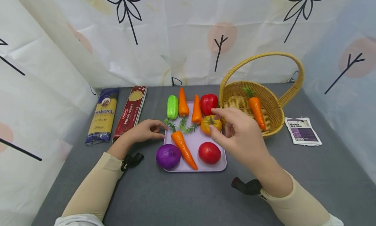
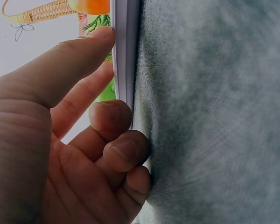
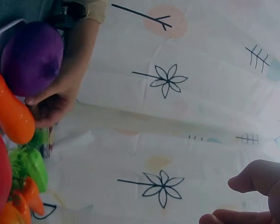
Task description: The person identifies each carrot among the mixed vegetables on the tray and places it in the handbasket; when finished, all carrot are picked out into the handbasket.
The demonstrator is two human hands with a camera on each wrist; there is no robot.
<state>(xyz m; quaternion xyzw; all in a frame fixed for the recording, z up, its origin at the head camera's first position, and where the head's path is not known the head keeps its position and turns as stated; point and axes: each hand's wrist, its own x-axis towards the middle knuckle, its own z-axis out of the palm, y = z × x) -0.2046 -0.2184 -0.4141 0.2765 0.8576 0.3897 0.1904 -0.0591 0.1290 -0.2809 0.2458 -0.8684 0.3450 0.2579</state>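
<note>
My left hand point(image 1: 144, 131) is at the left edge of a lilac tray point(image 1: 192, 141), with thumb and index fingertips at its rim point(image 2: 123, 56) and the other fingers bent. Over the tray's right side, my right hand point(image 1: 245, 136) has thumb and index finger spread apart, nothing between them. From the head camera they frame a yellow-orange ribbed tomato point(image 1: 210, 124). Also on the tray are a red tomato point(image 1: 210, 153), a purple onion point(image 1: 168, 156), a carrot point(image 1: 184, 149), two more carrots point(image 1: 182, 103) at the back, a green cucumber point(image 1: 172, 107) and a red bell pepper point(image 1: 209, 103).
Behind my right hand stands a wicker basket point(image 1: 271, 129) with a tall handle and one carrot point(image 1: 257, 112) inside. A white and purple packet point(image 1: 303, 131) lies right of it. At the left are a yellow pasta bag point(image 1: 102, 116) and a red spaghetti pack point(image 1: 130, 112).
</note>
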